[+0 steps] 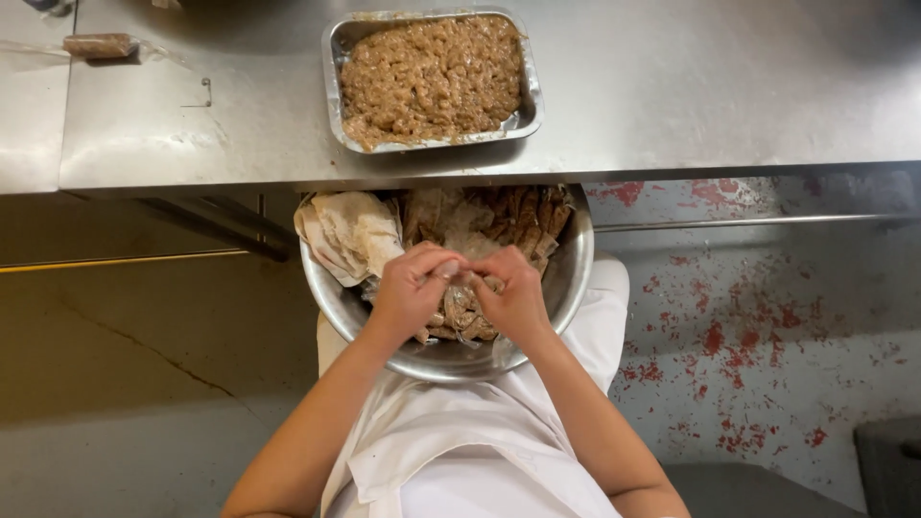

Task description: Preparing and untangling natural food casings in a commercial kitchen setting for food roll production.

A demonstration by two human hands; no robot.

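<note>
A round steel bowl [572, 278] rests on my lap, pressed against the table edge. It holds several brown rolled pieces in clear wrappers [513, 216] and a crumpled stack of thin pale sheets [350, 235] on its left side. My left hand [411, 288] and my right hand [515, 295] meet over the bowl's middle. Both pinch one small wrapped piece [467, 279] between their fingertips, and the fingers hide most of it.
A rectangular foil tray [338, 86] of lumpy brown filling sits on the steel table [720, 86] just beyond the bowl. One wrapped brown roll [101, 44] lies at the table's far left. Below is grey floor with red paint flecks [758, 326]. A dark object [887, 460] stands at lower right.
</note>
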